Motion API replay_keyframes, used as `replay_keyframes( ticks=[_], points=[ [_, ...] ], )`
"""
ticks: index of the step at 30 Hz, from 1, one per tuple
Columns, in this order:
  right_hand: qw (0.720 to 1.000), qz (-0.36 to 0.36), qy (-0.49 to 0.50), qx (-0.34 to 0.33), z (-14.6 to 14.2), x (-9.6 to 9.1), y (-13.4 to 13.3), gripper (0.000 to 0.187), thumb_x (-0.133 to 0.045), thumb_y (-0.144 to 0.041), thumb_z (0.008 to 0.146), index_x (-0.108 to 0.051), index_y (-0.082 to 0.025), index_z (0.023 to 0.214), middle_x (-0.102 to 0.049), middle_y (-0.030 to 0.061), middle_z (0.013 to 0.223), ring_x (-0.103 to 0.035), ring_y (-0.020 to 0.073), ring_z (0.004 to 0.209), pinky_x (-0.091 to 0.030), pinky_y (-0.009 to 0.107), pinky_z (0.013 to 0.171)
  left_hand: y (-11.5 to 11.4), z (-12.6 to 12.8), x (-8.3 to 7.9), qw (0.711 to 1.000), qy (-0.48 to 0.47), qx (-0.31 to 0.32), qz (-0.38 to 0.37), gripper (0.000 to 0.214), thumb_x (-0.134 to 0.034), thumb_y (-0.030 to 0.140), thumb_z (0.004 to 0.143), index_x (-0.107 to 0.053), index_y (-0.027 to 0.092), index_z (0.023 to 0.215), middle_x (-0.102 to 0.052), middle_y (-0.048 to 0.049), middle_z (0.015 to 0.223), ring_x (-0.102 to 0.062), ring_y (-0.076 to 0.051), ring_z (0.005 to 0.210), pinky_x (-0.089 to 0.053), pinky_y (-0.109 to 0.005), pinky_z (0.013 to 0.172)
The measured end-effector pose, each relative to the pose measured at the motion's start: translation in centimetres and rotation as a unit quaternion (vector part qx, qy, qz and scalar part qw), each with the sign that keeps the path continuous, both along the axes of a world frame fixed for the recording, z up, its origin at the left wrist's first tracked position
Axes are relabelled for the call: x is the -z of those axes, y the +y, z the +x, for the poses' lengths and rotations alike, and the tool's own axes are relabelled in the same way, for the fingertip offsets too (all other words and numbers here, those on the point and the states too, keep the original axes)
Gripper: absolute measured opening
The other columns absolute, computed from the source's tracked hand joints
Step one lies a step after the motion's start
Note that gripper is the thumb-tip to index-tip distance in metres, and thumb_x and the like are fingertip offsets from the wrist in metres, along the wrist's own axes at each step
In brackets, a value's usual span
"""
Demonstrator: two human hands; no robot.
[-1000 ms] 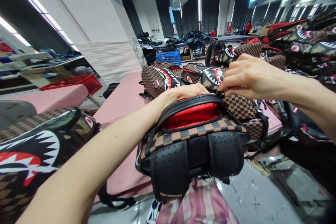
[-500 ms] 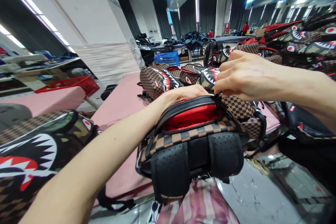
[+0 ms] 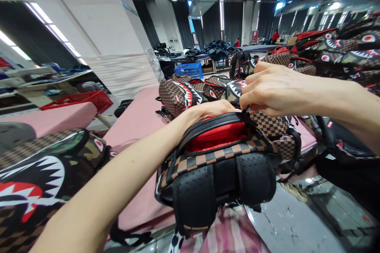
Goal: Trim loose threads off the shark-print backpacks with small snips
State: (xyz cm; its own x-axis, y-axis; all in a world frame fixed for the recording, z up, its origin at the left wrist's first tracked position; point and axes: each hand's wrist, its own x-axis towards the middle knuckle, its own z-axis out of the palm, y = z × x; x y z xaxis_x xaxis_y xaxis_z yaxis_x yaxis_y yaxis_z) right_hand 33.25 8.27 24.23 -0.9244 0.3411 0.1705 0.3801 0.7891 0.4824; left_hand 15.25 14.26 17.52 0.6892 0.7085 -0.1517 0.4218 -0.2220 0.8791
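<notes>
A brown-and-black checkered backpack stands in front of me, its padded black shoulder straps toward my body. The top compartment gapes under a black zippered rim, showing red lining. My left hand reaches over the far side of that rim, palm low against the bag, and its fingertips are hidden. At the right end of the opening, my right hand has its fingers curled in a pinch on the backpack's edge. The exact bit of edge or zipper between those fingertips is covered.
The backpack rests at a pink-covered table. Beyond it lie more shark-mouth backpacks, with a stack of backpacks at right. Another shark-print bag is at left. A blue crate, a red crate and a pillar stand farther off.
The view has tilted slightly, so the scene sits a little lower. Both hands keep nearly the same places on the backpack; the right fingers have shifted slightly left.
</notes>
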Motion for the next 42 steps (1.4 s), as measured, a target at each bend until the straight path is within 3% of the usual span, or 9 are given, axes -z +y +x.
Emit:
replay_keyframes(
  ticks=[8, 13, 20, 24, 28, 32, 35, 38, 42],
  points=[
    [0.999, -0.026, 0.007, 0.016, -0.4, -0.3, -0.3, 0.017, -0.051, -0.019, 0.081, -0.063, -0.021, 0.069, -0.058, 0.0003, 0.061, -0.051, 0.016, 0.071, -0.027, 0.034, 0.076, 1.0, -0.1, 1.0, 0.999, -0.026, 0.034, -0.013, 0.019, -0.066, 0.031, 0.061, -0.066, 0.013, 0.066, -0.061, 0.0001, 0.069, -0.05, -0.013, 0.068, -0.042, -0.023, 0.066],
    [0.998, -0.054, -0.006, 0.02, -1.0, -0.6, 0.5, 0.012, -0.056, -0.022, 0.078, -0.066, -0.023, 0.071, -0.062, -0.0014, 0.061, -0.052, 0.0149, 0.066, -0.03, 0.033, 0.073, 1.0, 0.2, 1.0, 0.999, -0.032, 0.015, 0.01, 0.013, -0.063, 0.027, 0.06, -0.066, 0.014, 0.061, -0.059, 0.0019, 0.064, -0.049, -0.012, 0.068, -0.041, -0.022, 0.067],
    [0.962, -0.254, 0.089, 0.032, -0.2, -0.8, 2.9, 0.004, -0.07, -0.03, 0.068, -0.07, -0.027, 0.07, -0.065, -0.0054, 0.062, -0.057, 0.0129, 0.061, -0.036, 0.029, 0.062, 0.7, 0.0, 0.7, 1.0, -0.009, 0.01, -0.022, 0.014, -0.063, 0.027, 0.059, -0.063, 0.013, 0.057, -0.053, 0.0035, 0.052, -0.041, -0.008, 0.05, -0.034, -0.02, 0.05],
    [0.882, -0.449, 0.138, 0.029, 1.7, 0.5, 4.6, 0.011, -0.072, -0.033, 0.065, -0.07, -0.025, 0.073, -0.068, -0.0043, 0.068, -0.059, 0.0126, 0.061, -0.043, 0.026, 0.057, 0.2, -0.1, 0.4, 0.999, -0.009, 0.024, -0.037, 0.023, -0.066, 0.034, 0.06, -0.061, 0.012, 0.056, -0.049, 0.0034, 0.051, -0.038, -0.007, 0.047, -0.03, -0.02, 0.046],
    [0.747, -0.61, 0.264, 0.029, 3.4, 5.2, 5.6, 0.02, -0.073, -0.031, 0.065, -0.069, -0.018, 0.08, -0.069, 0.0002, 0.075, -0.06, 0.0118, 0.065, -0.047, 0.024, 0.061, 0.0, 0.0, 0.2, 1.0, 0.003, 0.01, -0.022, 0.028, -0.067, 0.037, 0.062, -0.062, 0.01, 0.058, -0.048, 0.0031, 0.051, -0.036, -0.006, 0.047, -0.028, -0.02, 0.045],
    [0.58, -0.652, 0.488, 0.018, 3.6, 11.5, 5.2, 0.027, -0.078, -0.03, 0.059, -0.066, -0.016, 0.078, -0.067, -0.0001, 0.071, -0.058, 0.0094, 0.059, -0.045, 0.021, 0.057, 0.3, 0.1, 0.4, 0.999, 0.004, -0.005, -0.037, 0.031, -0.069, 0.039, 0.061, -0.062, 0.01, 0.059, -0.047, 0.0028, 0.05, -0.035, -0.006, 0.045, -0.025, -0.021, 0.043],
    [0.519, -0.636, 0.571, 0.017, 3.3, 14.1, 4.6, 0.03, -0.079, -0.033, 0.058, -0.066, -0.017, 0.08, -0.067, 0.0003, 0.071, -0.058, 0.0102, 0.058, -0.046, 0.022, 0.057, 0.5, 0.2, 0.6, 0.999, 0.002, -0.014, -0.046, 0.031, -0.071, 0.039, 0.059, -0.062, 0.009, 0.059, -0.048, 0.0026, 0.05, -0.036, -0.006, 0.045, -0.026, -0.021, 0.043],
    [0.567, -0.603, 0.56, 0.028, 3.5, 13.6, 4.2, 0.031, -0.077, -0.037, 0.061, -0.067, -0.017, 0.082, -0.068, 0.0025, 0.078, -0.061, 0.0132, 0.066, -0.048, 0.024, 0.063, 0.5, 0.2, 0.8, 0.998, 0.0, -0.021, -0.053, 0.029, -0.069, 0.037, 0.061, -0.062, 0.009, 0.06, -0.049, 0.0024, 0.05, -0.037, -0.007, 0.045, -0.027, -0.021, 0.044],
    [0.755, -0.486, 0.437, 0.044, 4.6, 10.4, 3.7, 0.032, -0.073, -0.035, 0.067, -0.067, -0.018, 0.093, -0.068, 0.004, 0.093, -0.062, 0.0187, 0.086, -0.048, 0.028, 0.077, 0.7, 0.0, 1.0, 0.999, 0.006, -0.009, -0.039, 0.027, -0.065, 0.036, 0.065, -0.065, 0.009, 0.065, -0.054, 0.0006, 0.054, -0.042, -0.009, 0.049, -0.031, -0.021, 0.047]
  ],
)
